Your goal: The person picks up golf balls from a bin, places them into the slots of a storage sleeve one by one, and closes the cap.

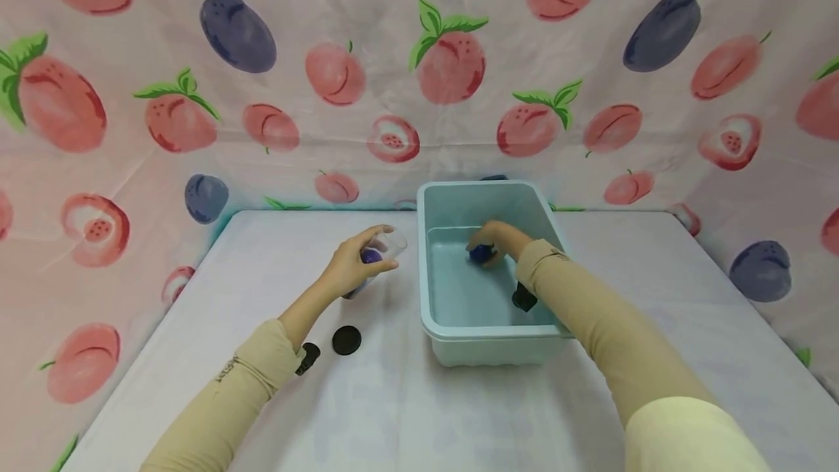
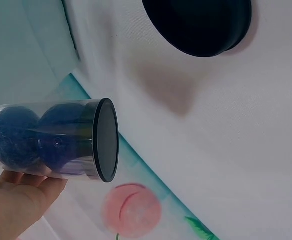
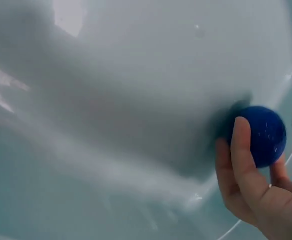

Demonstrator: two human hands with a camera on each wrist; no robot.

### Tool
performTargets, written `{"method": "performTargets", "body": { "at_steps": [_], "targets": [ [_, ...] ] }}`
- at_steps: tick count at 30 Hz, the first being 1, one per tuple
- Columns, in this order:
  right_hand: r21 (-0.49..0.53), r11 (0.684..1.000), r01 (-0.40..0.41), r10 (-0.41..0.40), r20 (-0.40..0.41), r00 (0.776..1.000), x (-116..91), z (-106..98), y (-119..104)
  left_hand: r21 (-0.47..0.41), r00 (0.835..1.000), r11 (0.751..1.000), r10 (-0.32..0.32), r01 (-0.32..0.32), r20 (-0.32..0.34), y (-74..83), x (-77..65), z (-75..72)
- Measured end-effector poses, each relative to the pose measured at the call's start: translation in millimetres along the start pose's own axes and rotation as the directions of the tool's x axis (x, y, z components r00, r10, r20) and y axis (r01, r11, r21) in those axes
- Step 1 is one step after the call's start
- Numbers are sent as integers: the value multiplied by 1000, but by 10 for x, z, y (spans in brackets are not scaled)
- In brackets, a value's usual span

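Observation:
My left hand (image 1: 349, 266) holds a clear plastic tube (image 2: 68, 112) tilted above the table, left of the bin. Two blue balls (image 2: 63, 140) show inside it in the left wrist view, and a black cap (image 2: 107, 140) closes one end. Over in the light blue bin (image 1: 426, 268), my right hand (image 1: 499, 237) has its fingers curled round another blue ball (image 3: 268, 135). The thumb in the right wrist view stands a little off that ball. A loose round black lid (image 1: 346, 341) lies on the table near the left wrist.
The bin stands on a white-covered table (image 1: 393, 414), right of centre. Behind the table hangs a fruit-print cloth (image 1: 393, 79). Small black devices sit at the left wrist (image 1: 308, 358) and the right wrist (image 1: 524, 297).

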State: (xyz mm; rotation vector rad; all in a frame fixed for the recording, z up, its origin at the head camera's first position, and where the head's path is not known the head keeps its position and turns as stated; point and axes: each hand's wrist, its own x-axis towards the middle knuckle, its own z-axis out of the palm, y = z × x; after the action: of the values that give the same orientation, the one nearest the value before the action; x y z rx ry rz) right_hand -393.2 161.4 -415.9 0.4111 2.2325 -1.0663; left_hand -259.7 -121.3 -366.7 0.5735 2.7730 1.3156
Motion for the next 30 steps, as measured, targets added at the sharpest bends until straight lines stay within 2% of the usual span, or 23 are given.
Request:
{"method": "performTargets", "body": {
  "at_steps": [5, 7, 12, 20, 30],
  "targets": [
    [-12, 1000, 27, -26, 70, 997, -270, 8, -66, 1, 1000, 1000, 1, -1, -3, 7, 7, 1],
    [-10, 999, 44, -43, 66, 997, -446, 26, -84, 3, 1000, 1000, -1, 1, -1, 5, 12, 4],
    [-5, 996, 84, -83, 98, 992, -661, 34, -119, 0, 1000, 1000, -8, 8, -2, -3, 8, 2],
    [104, 991, 90, -107, 173, 979, -759, -24, -207, 13, 1000, 1000, -16, 16, -3, -7, -3, -11],
    [134, 985, 109, -127, 133, 983, -795, -100, -183, 15, 1000, 1000, 5, -5, -10, 39, 1, -28]
  ]
}}
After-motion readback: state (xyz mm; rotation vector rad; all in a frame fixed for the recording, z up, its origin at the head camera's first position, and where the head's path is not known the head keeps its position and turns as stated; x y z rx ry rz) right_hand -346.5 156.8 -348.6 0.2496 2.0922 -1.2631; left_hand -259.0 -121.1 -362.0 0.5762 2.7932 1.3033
